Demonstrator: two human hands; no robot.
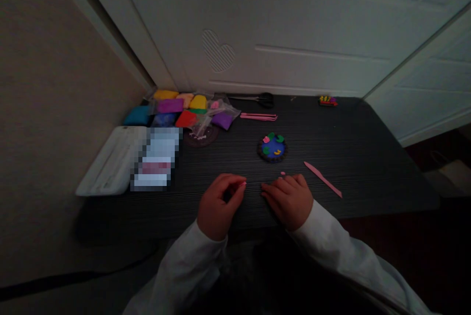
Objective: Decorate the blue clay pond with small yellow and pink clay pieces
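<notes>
My left hand [220, 206] is closed in a pinch, with a small piece of pink clay [243, 183] between thumb and fingertips. To its right, my right hand [289, 201] rests low over the table, its fingers stretched toward the left and nothing visible in them. Small pink clay bits [282, 173] lie just beyond its knuckles. Farther back sits a round clay pond [273, 147] with a dark bumpy rim, blue middle, green pads, a pink flower and small yellow shapes. A pink modelling knife [323, 179] lies slanted to the right of my right hand.
Bags of coloured clay [186, 118] are heaped at the back left by a dark round dish [202, 136]. Pink tools [258, 117] and black-handled scissors [265, 100] lie at the back. A white case [112, 163] and a blurred-out screen [158, 158] are at left; a colourful piece [327, 101] stands back right.
</notes>
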